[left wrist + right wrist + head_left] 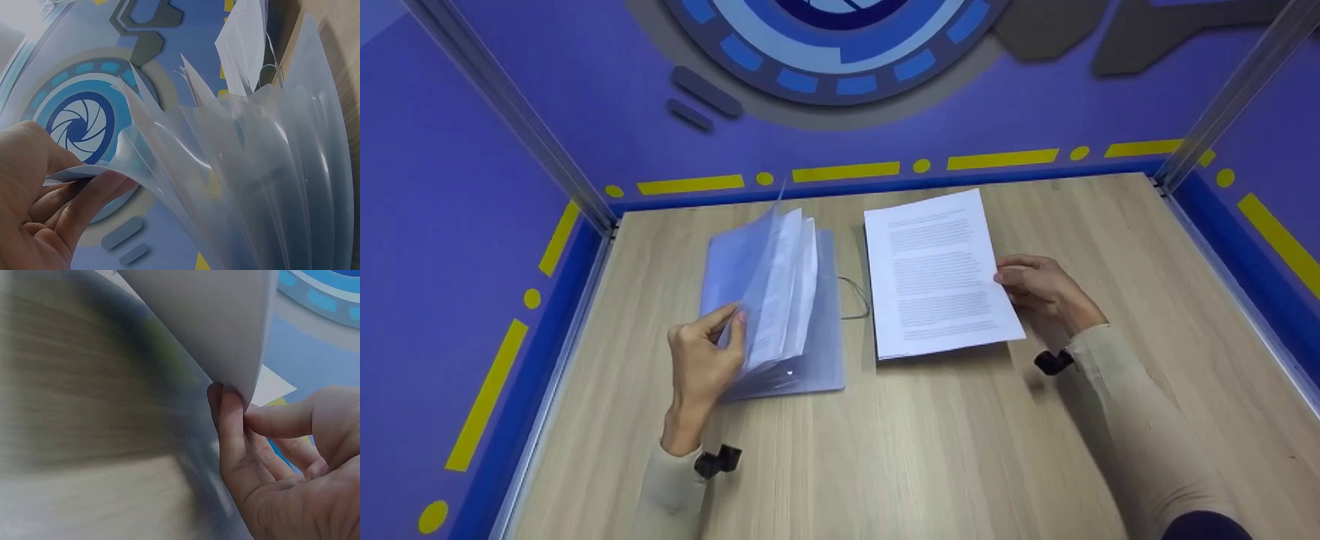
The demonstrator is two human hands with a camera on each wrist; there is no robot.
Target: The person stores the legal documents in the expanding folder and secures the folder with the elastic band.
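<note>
A translucent bluish expanding file (829,315) stands partly spread on the table, with printed sheets (776,300) in its pockets. My left hand (705,356) pinches the edge of its front flap between thumb and fingers. The left wrist view shows the file's pleated side (270,185) fanned out and paper corners poking above it. To the right, my right hand (1039,289) pinches the right edge of a printed paper stack (937,277), thumb on top. In the right wrist view the stack's underside (208,320) curves up from my fingertips.
A thin grey elastic cord (855,296) loops out from the file's right side toward the papers. The wooden table (840,465) is bounded by blue-purple panels (600,90) at the back and both sides, with metal posts (521,112) at the corners.
</note>
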